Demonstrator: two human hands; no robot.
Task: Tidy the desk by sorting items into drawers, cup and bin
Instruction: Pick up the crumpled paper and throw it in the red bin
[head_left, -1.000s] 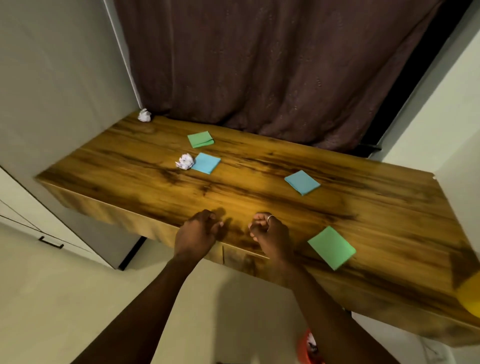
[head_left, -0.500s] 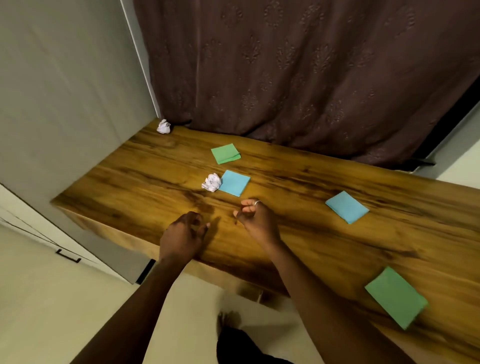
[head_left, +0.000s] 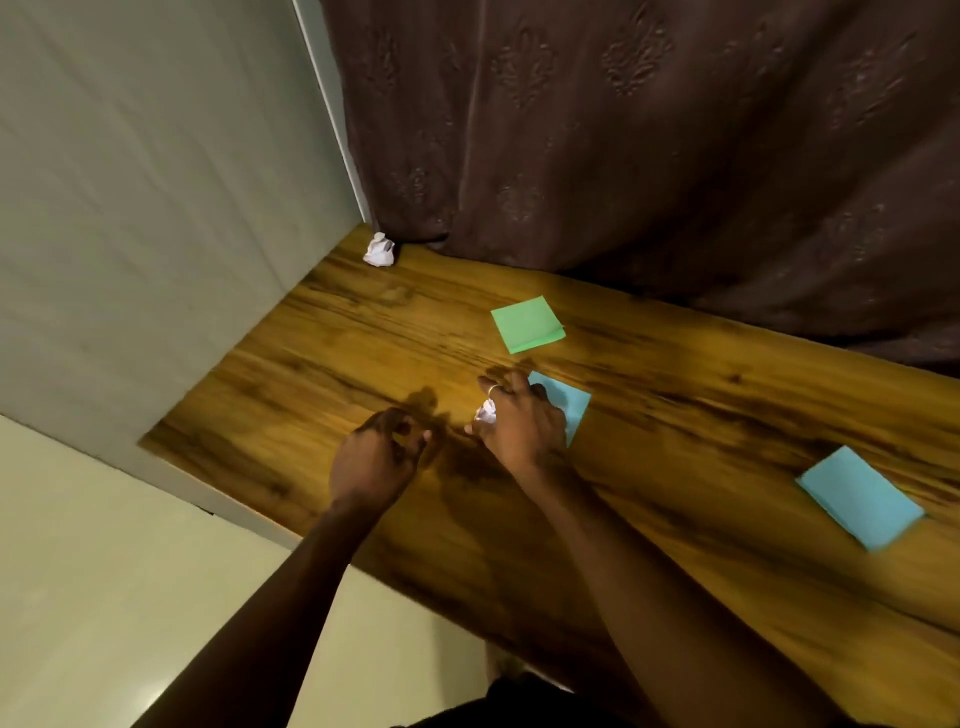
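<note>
Reaching forward since half a second earlier, the right hand (head_left: 522, 423) now covers the near paper ball (head_left: 485, 413), which then lay clear ahead of it; the left hand (head_left: 376, 457) has advanced only a little.

Head view. At frame centre the right grip is clenched round the near paper ball. White creases show at its thumb side, toward the left of the frame. The ball rests on the worktop (head_left: 701, 415), touching or just beside the near blue note (head_left: 571, 405), whose left part the hand hides. It is roughly round, so no long axis governs the lift. The left grip hangs loosely curled and holds nothing, just left of the right hand.

A far paper ball (head_left: 379, 250) lies in the worktop's corner at upper left, against the curtain (head_left: 649, 156). It is up and left of both hands, and the idle left hand is nearer to it. A green note (head_left: 527, 325) lies above centre and a second blue note (head_left: 860, 496) at right. No bin, cup or drawer is in view.
</note>
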